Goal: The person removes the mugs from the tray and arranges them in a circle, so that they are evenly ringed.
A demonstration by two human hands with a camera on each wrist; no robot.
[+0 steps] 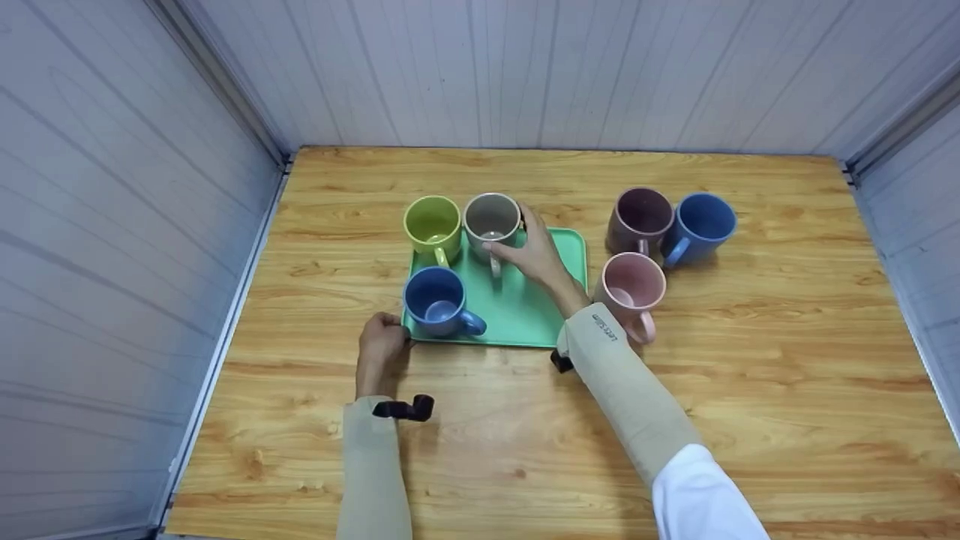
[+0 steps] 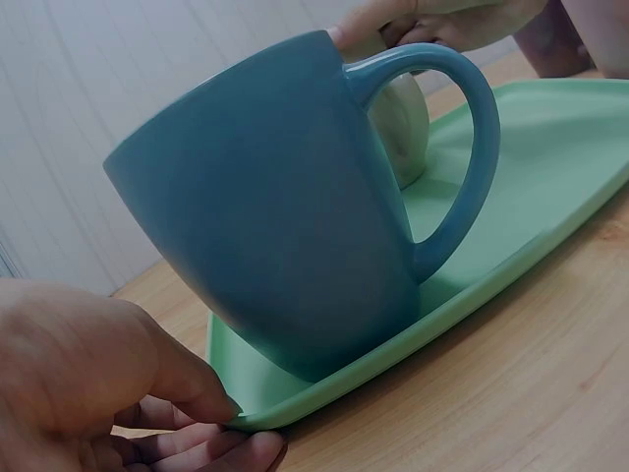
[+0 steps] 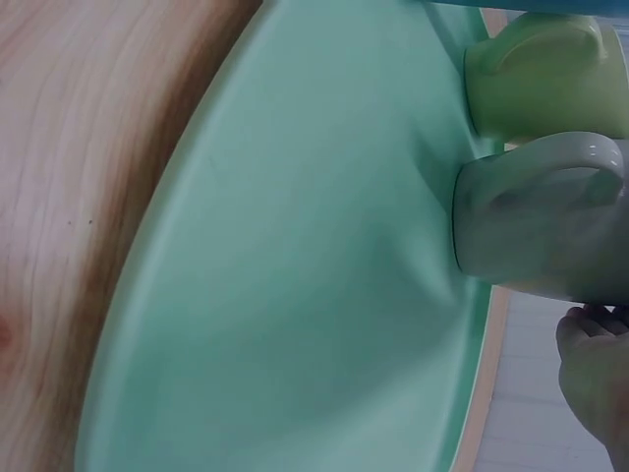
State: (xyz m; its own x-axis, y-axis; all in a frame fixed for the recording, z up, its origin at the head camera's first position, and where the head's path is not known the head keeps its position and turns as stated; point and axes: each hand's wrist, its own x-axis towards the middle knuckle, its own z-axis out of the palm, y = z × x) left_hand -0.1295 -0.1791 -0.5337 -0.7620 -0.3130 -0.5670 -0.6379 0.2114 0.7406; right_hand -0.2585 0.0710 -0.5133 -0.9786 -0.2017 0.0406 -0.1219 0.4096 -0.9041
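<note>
Green lies the tray (image 1: 521,319) before us; our left hand (image 1: 381,345) pinches its near left corner, thumb above, fingers below, beside the blue mug (image 1: 435,306) on it. Our right hand (image 1: 538,253), spread partway, grips the grey mug (image 1: 489,222) at the tray's far side, by the lime mug (image 1: 433,226). One pink mug (image 1: 631,287) stands right of the tray.

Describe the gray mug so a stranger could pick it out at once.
On the wooden table, find the green tray. At its far side, the gray mug is just right of the yellow-green mug. Its plain gray color sets it apart from that one and the blue mug nearer the viewer.
</note>
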